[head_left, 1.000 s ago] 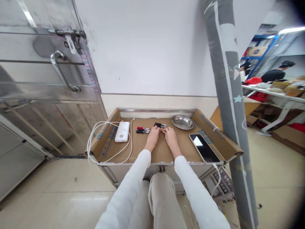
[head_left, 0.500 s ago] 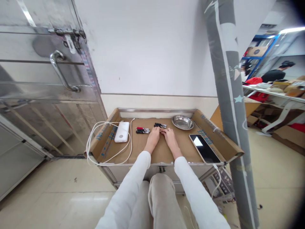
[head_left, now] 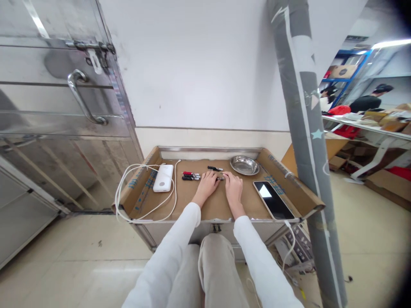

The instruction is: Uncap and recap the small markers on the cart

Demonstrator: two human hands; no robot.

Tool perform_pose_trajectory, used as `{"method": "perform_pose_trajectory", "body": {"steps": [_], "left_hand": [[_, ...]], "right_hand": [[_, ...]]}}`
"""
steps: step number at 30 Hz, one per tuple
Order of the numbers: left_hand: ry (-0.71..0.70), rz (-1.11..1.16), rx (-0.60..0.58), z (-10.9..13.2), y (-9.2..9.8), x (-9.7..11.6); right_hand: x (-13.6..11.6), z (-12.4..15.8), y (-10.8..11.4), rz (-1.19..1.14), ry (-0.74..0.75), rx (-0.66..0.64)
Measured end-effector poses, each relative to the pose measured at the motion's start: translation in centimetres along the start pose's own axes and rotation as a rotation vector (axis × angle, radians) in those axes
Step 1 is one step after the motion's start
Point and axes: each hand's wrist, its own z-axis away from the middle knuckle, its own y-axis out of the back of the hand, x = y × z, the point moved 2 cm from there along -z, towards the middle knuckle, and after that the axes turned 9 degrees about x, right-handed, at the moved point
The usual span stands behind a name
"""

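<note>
My left hand (head_left: 208, 185) is closed over a short black pen (head_left: 220, 179), whose silvery end sticks out past the fingertips; the rest lies hidden under the fingers. Close beside it, my right hand (head_left: 234, 188) is closed, thumb and forefinger pinched near that end. Whatever sits in the pinch is too small to make out. Just beyond the fingers, another black pen (head_left: 214, 168) lies on the cardboard. To the left of my left hand, a red pen (head_left: 188, 173) rests in a row with black pens (head_left: 190, 178).
The cardboard-lined cart top (head_left: 192, 205) has raised sides. A white power bank (head_left: 163, 178) with a looped cable lies left, a round metal dish (head_left: 244, 165) back right, and a phone (head_left: 272, 200) front right. A grey wrapped roll (head_left: 305, 128) leans at the right; people work beyond.
My hands have moved slightly apart, and the right one has turned more upright. One of the two black pens beyond my fingers has left its place; a pen end now shows at my left fingertips.
</note>
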Motion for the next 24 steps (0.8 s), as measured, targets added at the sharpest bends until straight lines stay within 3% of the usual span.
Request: {"method": "perform_pose_trajectory", "body": {"steps": [4, 7, 12, 19, 21, 24], "left_hand": [[-0.025, 0.043, -0.037, 1.6, 1.5, 0.2], [0.021, 0.056, 0.023, 2.3, 2.2, 0.0], [0.152, -0.043, 0.160, 2.5, 2.9, -0.4], [0.136, -0.074, 0.147, 2.5, 3.2, -0.1], [0.193, -0.097, 0.188, 2.7, 3.4, -0.2], [0.395, -0.196, 0.271, 3.4, 4.0, -0.6]], "right_hand": [[0.1, 0.1, 0.1, -0.041, -0.027, 0.008], [0.1, 0.2, -0.1, -0.058, -0.008, -0.010], [-0.4, 0.2, -0.2, -0.049, 0.060, -0.034], [-1.7, 0.6, 0.1, -0.125, 0.222, -0.141], [-2.2, 0.8, 0.2, -0.194, 0.302, -0.197], [-2.5, 1.0, -0.1, -0.236, 0.320, -0.248]]}}
